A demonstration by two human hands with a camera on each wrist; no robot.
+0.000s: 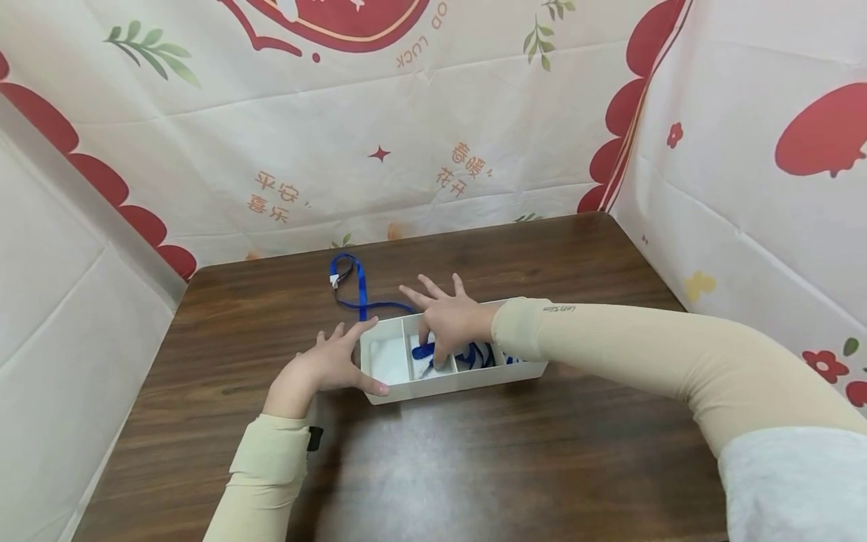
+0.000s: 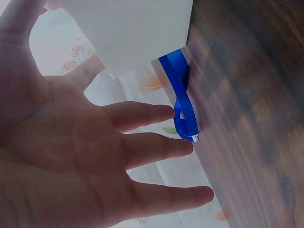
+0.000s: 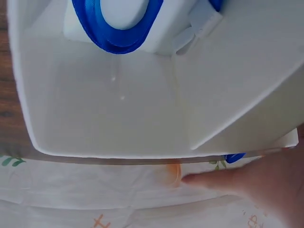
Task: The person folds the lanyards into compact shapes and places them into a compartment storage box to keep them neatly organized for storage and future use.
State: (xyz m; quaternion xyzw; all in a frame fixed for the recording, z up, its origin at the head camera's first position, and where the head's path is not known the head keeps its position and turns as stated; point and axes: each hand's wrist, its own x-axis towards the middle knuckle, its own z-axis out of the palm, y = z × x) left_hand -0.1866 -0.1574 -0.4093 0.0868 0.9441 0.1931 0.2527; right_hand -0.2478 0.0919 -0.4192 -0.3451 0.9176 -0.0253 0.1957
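A long white divided box (image 1: 447, 386) sits mid-table. At its left end my left hand (image 1: 325, 365) holds it between thumb and index finger, one on each long side; the other fingers spread straight, as the left wrist view shows. My right hand (image 1: 455, 325) reaches down into the second compartment from the left, thumb and index finger at a blue lanyard (image 1: 423, 351), seemingly pinching it; the remaining fingers extend over the far rim. Another blue lanyard (image 1: 362, 282) with a white buckle (image 1: 334, 280) lies behind the box. In the right wrist view, fingertip contact is out of sight.
Compartments further right hold more blue straps (image 1: 476, 355), partly under the right forearm. A blue strap loop (image 3: 116, 42) and a white clip (image 3: 204, 19) lie inside the box. The brown wooden table (image 1: 223, 376) meets printed cloth walls (image 1: 352, 173) at back and sides.
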